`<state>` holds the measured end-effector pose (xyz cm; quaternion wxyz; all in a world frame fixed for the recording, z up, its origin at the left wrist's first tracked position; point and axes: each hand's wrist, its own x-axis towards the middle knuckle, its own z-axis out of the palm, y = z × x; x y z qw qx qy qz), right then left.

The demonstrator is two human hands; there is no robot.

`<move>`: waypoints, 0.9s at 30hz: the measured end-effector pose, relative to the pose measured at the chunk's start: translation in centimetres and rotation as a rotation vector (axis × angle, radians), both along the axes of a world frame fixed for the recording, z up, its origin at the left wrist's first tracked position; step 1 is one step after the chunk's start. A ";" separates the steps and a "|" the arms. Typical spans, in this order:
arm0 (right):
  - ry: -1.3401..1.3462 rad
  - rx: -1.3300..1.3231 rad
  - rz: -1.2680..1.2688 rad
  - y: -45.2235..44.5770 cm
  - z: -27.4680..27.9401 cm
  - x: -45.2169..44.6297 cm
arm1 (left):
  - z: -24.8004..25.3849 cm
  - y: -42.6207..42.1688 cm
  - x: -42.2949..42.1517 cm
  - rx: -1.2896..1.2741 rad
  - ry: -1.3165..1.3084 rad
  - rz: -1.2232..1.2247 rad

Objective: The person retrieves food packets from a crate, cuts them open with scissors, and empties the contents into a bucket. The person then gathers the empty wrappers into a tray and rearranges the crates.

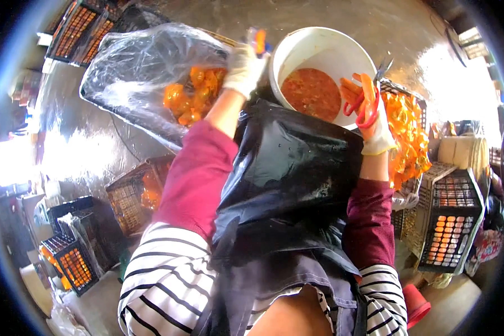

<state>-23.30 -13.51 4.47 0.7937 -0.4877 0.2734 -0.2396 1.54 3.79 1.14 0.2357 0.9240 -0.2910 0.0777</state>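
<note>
My left hand (245, 70), in a whitish glove, is raised between a plastic-lined crate and a white bucket (364, 47). Its fingers are blurred and closed around something small; a bit of orange and blue shows at the tips, too unclear to name. Red-handled scissors (367, 115) are in my right hand (375, 129), whose glove has orange fingers; the blades point up and away, beyond the bucket's right rim. Reddish-orange pulp (311, 92) covers the bucket's bottom. Shiny orange pieces (193, 98) lie inside the clear plastic liner (129, 61) on the left.
A crate heaped with orange pieces (406, 134) stands at my right. Farther right is a stacked black crate (452, 218). More crates stand at left, including a brown crate (126, 201) and a black crate (67, 263). A black apron (288, 162) covers my lap, against the bucket.
</note>
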 end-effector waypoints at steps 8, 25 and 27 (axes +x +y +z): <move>-0.016 0.112 0.068 -0.8 -2.7 0.8 | 2.1 -2.9 1.6 -0.472 0.792 0.068; 0.201 -0.088 0.397 1.6 -3.5 3.0 | -0.7 -8.2 -4.1 -1.485 1.538 -0.454; 0.293 -0.351 0.399 1.5 -3.2 3.2 | -0.9 -8.4 -4.0 -1.372 1.552 -0.477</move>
